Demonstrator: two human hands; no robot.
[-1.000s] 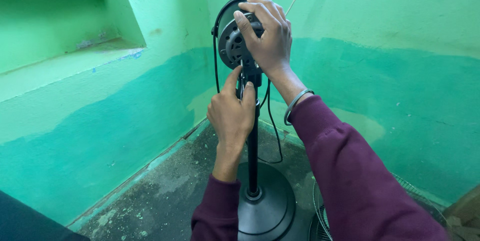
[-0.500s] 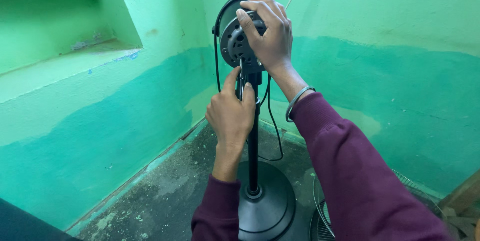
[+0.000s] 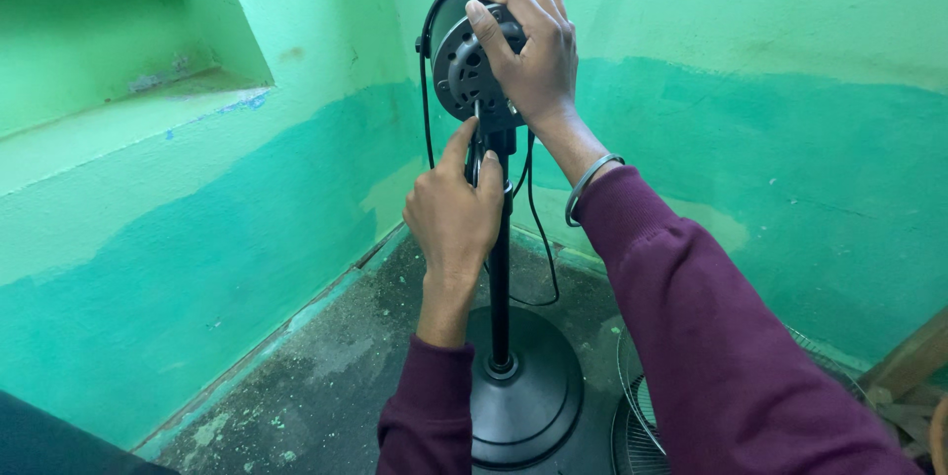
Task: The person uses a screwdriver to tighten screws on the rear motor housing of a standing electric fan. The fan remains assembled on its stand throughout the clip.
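The fan motor [image 3: 472, 65] sits bare atop its black pole [image 3: 501, 248], and the right hand [image 3: 528, 50] wraps its grip over the housing, steadying it. Just below that grip, the left hand [image 3: 454, 213] pinches narrowly at the neck joint, seemingly on a small fastener; beneath lies the round base [image 3: 523, 396], a wire grille [image 3: 637, 416] beside it on the floor.

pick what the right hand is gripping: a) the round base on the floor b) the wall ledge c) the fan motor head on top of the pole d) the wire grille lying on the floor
c: the right hand wraps over the grey fan motor head atop the black pole, while the left hand holds at the pole just below it; the round base and wire grille lie untouched on the floor.
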